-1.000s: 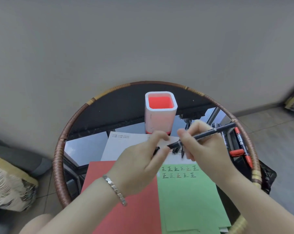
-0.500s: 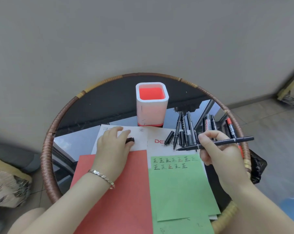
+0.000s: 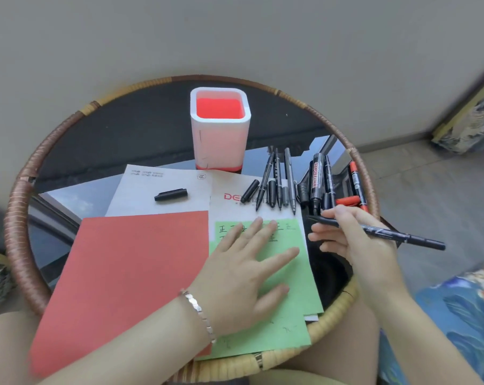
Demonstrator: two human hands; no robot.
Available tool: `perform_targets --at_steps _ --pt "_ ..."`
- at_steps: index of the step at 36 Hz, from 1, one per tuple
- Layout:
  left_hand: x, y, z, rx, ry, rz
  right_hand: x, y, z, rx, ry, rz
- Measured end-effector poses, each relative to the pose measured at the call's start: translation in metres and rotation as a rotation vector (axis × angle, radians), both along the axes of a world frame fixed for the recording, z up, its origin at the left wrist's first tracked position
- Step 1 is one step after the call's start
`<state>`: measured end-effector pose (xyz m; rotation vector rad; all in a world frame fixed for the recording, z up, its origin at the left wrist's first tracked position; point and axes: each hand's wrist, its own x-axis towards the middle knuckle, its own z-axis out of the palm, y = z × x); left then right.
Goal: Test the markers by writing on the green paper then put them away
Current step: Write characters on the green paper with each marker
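Pressed left hand [image 3: 243, 276] flat, fingers spread, on green paper [image 3: 299, 282] at near right of table [image 3: 18, 207]. Pinched uncapped black marker [image 3: 388, 234] in right hand [image 3: 357, 251], just right of paper, tip pointing left.

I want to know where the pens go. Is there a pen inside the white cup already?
No, the white cup shows only its red inside, and the markers lie outside, beside it.
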<state>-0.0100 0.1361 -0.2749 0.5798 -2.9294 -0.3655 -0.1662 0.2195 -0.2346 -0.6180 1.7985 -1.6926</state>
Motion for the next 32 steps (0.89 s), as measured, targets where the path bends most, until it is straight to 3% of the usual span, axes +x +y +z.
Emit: perform_targets --at_steps 14,32 --pt "-0.004 0.0 -0.007 -0.017 0.001 0.044 0.008 -0.033 -0.03 0.056 0.368 -0.146" --pt "-0.004 0.001 -0.006 0.031 0.012 0.049 0.009 -0.035 -0.042 0.077 0.483 -0.13"
